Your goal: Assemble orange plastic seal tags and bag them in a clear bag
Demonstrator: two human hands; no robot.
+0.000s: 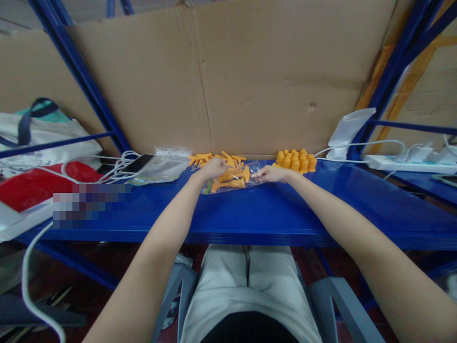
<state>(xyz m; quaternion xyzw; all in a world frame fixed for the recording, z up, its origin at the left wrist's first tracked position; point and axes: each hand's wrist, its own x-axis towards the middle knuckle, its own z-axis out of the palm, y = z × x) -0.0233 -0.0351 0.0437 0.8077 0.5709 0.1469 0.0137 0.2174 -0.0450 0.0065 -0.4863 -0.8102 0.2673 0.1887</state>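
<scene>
A small clear plastic bag (246, 178) lies on the blue shelf (250, 214) with orange plastic parts (232, 180) inside. My left hand (213, 168) rests closed on the bag's left end among the orange parts. My right hand (273, 174) pinches the bag's right edge. Behind the left hand lie loose orange pronged pieces (214, 158). Just beyond the right hand stands a cluster of orange peg-shaped pieces (297, 160).
A stack of clear bags (162, 164) and a phone (137, 163) with white cables lie at left, beside a red object (39, 183) and a tote bag (43, 133). A white power strip (407, 164) sits at right. Cardboard (250, 76) backs the shelf.
</scene>
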